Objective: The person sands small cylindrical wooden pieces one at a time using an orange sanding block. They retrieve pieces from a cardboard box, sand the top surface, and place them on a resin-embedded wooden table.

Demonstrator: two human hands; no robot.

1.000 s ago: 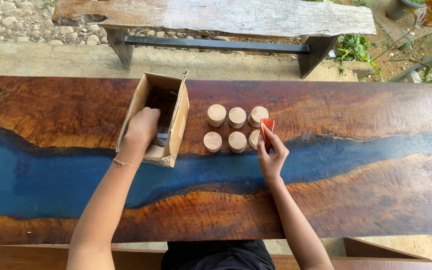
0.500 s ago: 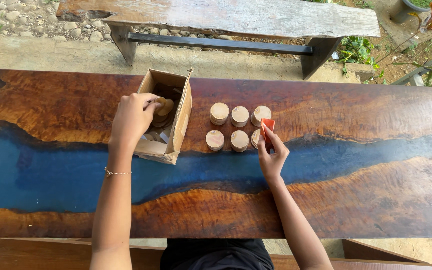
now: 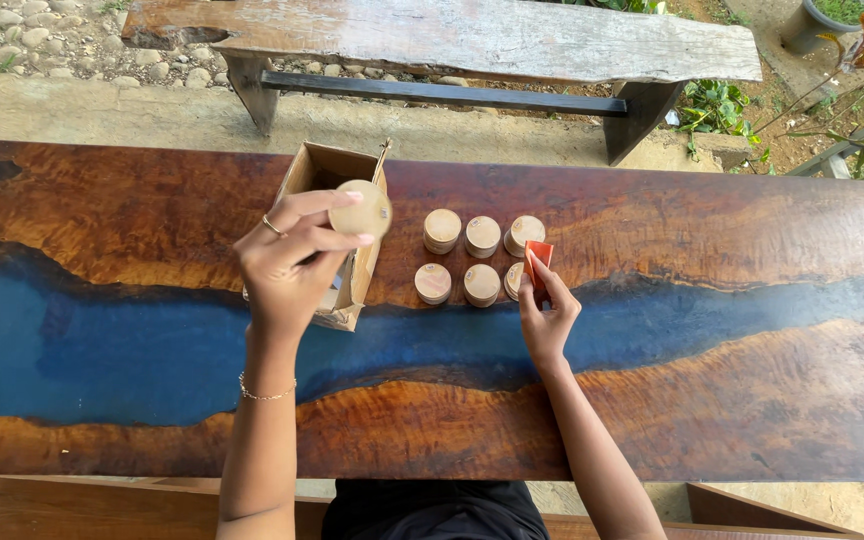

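Note:
My left hand is raised over an open cardboard box and grips a small round jar with a tan lid. To the right of the box, several similar tan-lidded jars stand in two rows on the wood and blue resin table. My right hand rests at the right end of the front row, its fingers on a small red-orange piece held upright beside the jars.
A weathered wooden bench stands beyond the table's far edge, on concrete and gravel. Green plants and a pot are at the top right. A wooden seat edge runs along the near side.
My left hand was inside the box a second ago; it has lifted out with a tan-lidded jar. My right hand has stayed by the rows with the red-orange piece.

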